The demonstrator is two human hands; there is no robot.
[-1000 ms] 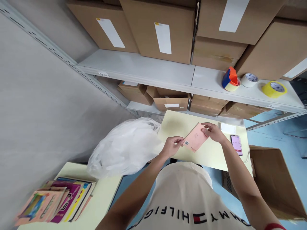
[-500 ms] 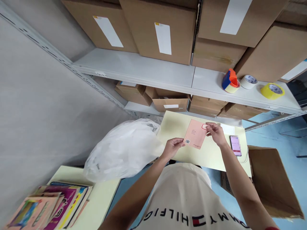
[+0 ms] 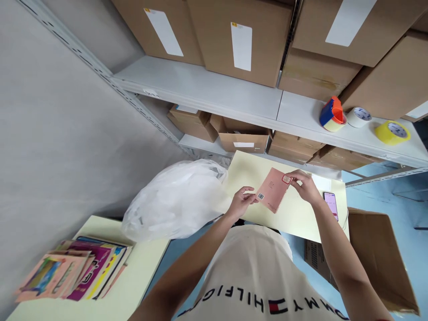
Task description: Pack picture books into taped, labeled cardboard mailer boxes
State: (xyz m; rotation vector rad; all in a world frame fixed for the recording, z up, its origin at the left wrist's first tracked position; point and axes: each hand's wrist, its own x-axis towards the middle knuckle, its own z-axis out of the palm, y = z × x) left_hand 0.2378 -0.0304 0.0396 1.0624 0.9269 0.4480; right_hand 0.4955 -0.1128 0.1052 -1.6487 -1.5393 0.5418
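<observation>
A thin pink booklet [image 3: 272, 189] is held tilted over the pale yellow table [image 3: 294, 227]. Its visible side carries a barcode at the left corner and a red-bordered white label at the upper right corner. My right hand [image 3: 305, 187] pinches the booklet by that labelled corner. At the barcode corner is my left hand [image 3: 241, 203], its fingers parted, with one fingertip touching or very close to the edge. A phone [image 3: 331, 206] with a lit screen lies to the right of my right hand. Behind it lies a white paper or card [image 3: 321, 182].
A full translucent plastic bag [image 3: 174, 200] bulges left of the table. Stacked books [image 3: 90, 267] lie on a lower-left table. An open carton [image 3: 381, 258] stands at right. Ahead, a shelf [image 3: 200, 84] bears cartons, a tape dispenser [image 3: 332, 115] and tape rolls [image 3: 392, 132].
The booklet has turned and tilted, its lower edge dropping. My left fingers have spread apart at its corner, while my right hand keeps its pinch. The camera view has shifted slightly.
</observation>
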